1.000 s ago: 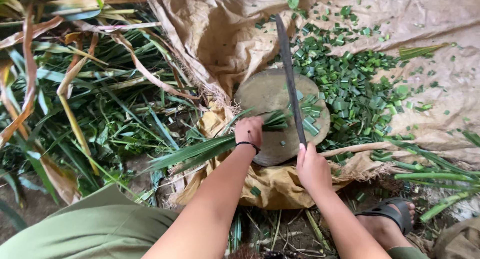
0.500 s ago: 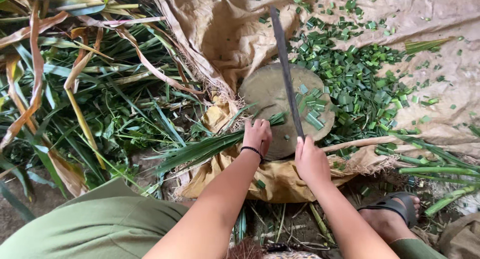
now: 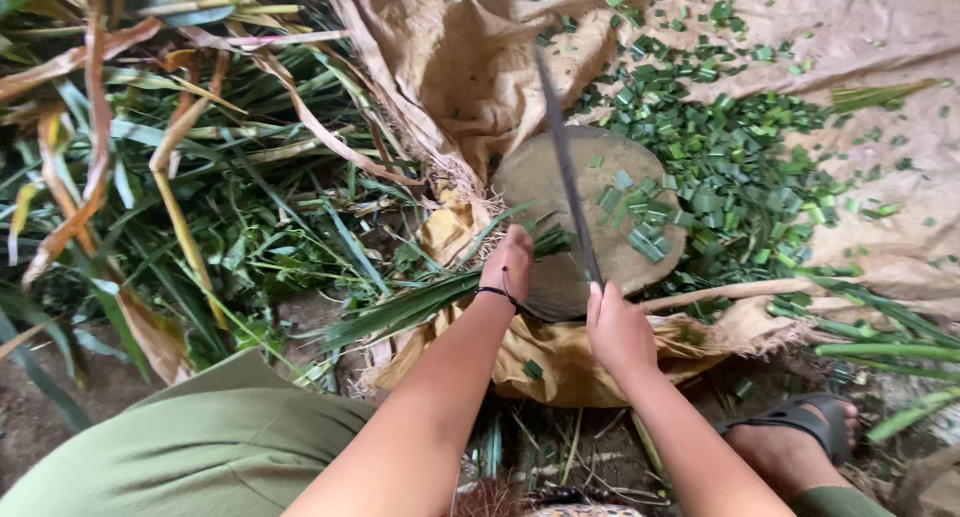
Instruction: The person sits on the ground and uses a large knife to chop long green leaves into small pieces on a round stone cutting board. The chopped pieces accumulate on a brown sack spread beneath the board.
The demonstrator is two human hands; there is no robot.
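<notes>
Nearest, a green trouser leg (image 3: 200,447) and a sandalled foot (image 3: 800,427). Right hand (image 3: 617,327) clamped on the handle of a long dark knife (image 3: 565,167), blade angled over the round wooden block (image 3: 590,217). Left hand (image 3: 507,264), fingers closed, pins a bundle of long green leaves (image 3: 410,305) at the block's near edge. Leaves look light, limp, fibrous and likely slick; best gripped bunched, close behind the cut. Beyond, cut green pieces (image 3: 720,167) scattered on tan sacking (image 3: 470,57).
</notes>
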